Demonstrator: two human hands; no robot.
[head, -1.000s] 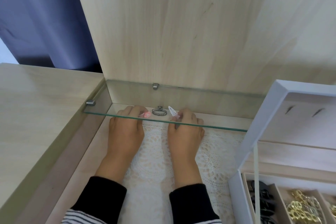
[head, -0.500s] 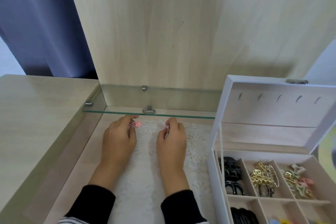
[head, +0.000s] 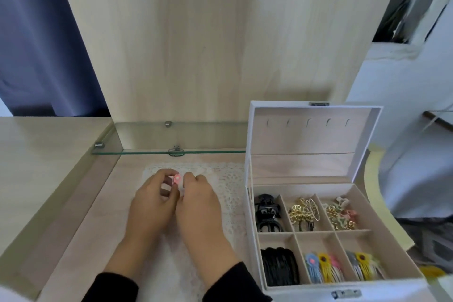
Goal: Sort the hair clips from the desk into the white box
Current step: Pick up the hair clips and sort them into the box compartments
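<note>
Hands meet at centre frame: we see the left hand [head: 150,206] pinching a pink clip [head: 176,178], the right hand [head: 199,203] curled beside it, its grip unclear. Beneath lies a doily [head: 230,189]. At right stands the open white box [head: 252,203]; a dark clip [head: 175,151] sits on the glass shelf [head: 137,152] above.

There is one view only, from a wide-angle camera worn on the person's head. It looks forward and steeply down onto the bench [head: 61,203], close enough that both forearms enter from the bottom edge and the hands [head: 176,203] sit just below the middle. The open white box [head: 252,203] fills the lower right, cut by the bottom edge. Ahead, the upright wood panel [head: 208,56] takes up the top half. Straight lines bow toward the edges. With no second view, nothing is shared.
</note>
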